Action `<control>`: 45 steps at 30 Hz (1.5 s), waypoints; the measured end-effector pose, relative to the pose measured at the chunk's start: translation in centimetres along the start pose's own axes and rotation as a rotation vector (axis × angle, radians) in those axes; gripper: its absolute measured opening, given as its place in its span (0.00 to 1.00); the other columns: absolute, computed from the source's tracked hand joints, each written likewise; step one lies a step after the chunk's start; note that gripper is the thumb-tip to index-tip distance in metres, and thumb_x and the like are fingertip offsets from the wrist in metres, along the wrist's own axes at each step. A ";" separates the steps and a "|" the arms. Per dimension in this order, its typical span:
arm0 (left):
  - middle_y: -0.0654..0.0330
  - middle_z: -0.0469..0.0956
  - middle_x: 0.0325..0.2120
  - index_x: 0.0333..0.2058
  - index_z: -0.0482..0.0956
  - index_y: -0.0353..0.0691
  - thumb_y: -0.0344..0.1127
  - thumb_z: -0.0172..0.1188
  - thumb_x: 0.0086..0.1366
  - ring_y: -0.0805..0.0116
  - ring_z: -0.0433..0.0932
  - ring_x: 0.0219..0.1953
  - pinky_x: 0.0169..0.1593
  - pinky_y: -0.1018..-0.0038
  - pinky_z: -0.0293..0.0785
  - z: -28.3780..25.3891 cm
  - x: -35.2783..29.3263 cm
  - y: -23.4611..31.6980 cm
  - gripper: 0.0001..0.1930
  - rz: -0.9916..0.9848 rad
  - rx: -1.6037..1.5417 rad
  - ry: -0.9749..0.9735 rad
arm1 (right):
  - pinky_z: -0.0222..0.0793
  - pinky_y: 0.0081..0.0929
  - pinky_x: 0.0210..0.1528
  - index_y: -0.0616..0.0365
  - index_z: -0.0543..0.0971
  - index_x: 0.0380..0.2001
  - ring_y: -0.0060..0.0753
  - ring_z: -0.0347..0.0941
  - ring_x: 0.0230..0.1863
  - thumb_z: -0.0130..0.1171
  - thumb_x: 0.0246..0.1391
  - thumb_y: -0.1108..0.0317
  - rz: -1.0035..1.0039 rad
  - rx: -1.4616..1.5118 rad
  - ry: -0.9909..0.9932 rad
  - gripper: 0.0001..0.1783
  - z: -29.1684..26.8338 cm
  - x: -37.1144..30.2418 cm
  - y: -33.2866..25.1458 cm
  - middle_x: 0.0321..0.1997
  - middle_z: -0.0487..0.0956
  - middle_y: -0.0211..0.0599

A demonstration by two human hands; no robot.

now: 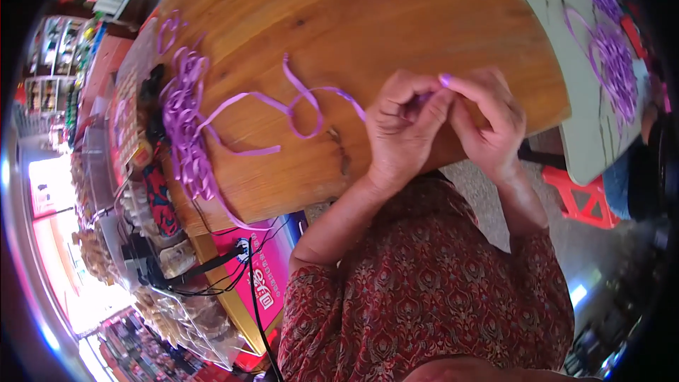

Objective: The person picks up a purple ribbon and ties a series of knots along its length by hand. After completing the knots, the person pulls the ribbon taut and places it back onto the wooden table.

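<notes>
Over the near right part of the wooden table, my left hand (407, 124) and my right hand (491, 124) meet at their fingertips. A purple ribbon (304, 110) trails across the wood in a loose loop and runs into my left fist. A small bit of purple shows between the pinched fingers of both hands; its exact form is hidden by the fingers. Left of my hands lies a tangled heap of purple ribbon (189, 127), with one tail hanging over the near table edge.
A pale marble-patterned table (601, 148) adjoins on the right, bearing another purple ribbon heap (614, 64). Beneath it stands a red plastic stool (580, 198). Black cables (212, 279) and a pink box (258, 269) lie at the near left. Clear plastic bags (187, 315) hang beside them.
</notes>
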State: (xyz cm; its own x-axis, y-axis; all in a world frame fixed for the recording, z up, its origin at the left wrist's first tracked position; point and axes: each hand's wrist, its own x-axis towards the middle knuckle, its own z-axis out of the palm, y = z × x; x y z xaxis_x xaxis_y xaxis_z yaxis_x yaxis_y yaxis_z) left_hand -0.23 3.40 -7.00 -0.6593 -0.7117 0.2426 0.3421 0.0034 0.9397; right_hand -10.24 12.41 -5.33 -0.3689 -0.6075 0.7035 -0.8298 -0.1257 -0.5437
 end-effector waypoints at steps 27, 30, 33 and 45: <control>0.70 0.74 0.25 0.31 0.78 0.33 0.21 0.58 0.57 0.85 0.68 0.27 0.30 0.86 0.63 -1.8 -0.1 4.2 0.03 -0.128 0.164 -0.062 | 0.66 0.29 0.36 0.59 0.78 0.45 0.28 0.68 0.31 0.60 0.35 0.74 -0.464 -0.195 -0.269 0.26 -2.0 2.9 -0.8 0.23 0.72 0.28; 0.69 0.75 0.24 0.31 0.78 0.33 0.23 0.59 0.57 0.85 0.69 0.28 0.30 0.86 0.64 -1.9 0.4 4.9 0.03 -0.170 0.056 -0.056 | 0.68 0.29 0.37 0.59 0.78 0.44 0.29 0.69 0.32 0.60 0.35 0.71 -0.659 -0.208 -0.270 0.25 -2.1 3.8 -0.2 0.24 0.73 0.29; 0.69 0.75 0.23 0.31 0.79 0.33 0.24 0.59 0.58 0.86 0.68 0.24 0.27 0.88 0.62 -2.7 0.8 5.3 0.03 -0.373 -0.031 -0.082 | 0.69 0.29 0.38 0.59 0.79 0.43 0.30 0.69 0.32 0.60 0.36 0.71 -0.797 -0.172 -0.251 0.24 -2.1 4.5 0.6 0.26 0.74 0.30; 0.72 0.71 0.20 0.31 0.78 0.35 0.28 0.62 0.57 0.88 0.61 0.17 0.17 0.87 0.52 -3.1 0.6 5.3 0.04 -0.421 -0.008 -0.082 | 0.65 0.26 0.34 0.61 0.78 0.41 0.30 0.71 0.33 0.60 0.43 0.70 -1.076 -0.334 -0.031 0.18 -2.2 7.1 1.6 0.29 0.74 0.31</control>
State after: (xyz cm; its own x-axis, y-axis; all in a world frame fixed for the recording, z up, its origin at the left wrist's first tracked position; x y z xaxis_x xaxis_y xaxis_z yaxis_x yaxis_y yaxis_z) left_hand 3.33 0.82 -2.59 -0.7935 -0.5915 -0.1434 0.0361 -0.2810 0.9590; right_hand -15.12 9.60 -0.22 0.6128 -0.3295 0.7182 -0.7822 -0.3820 0.4922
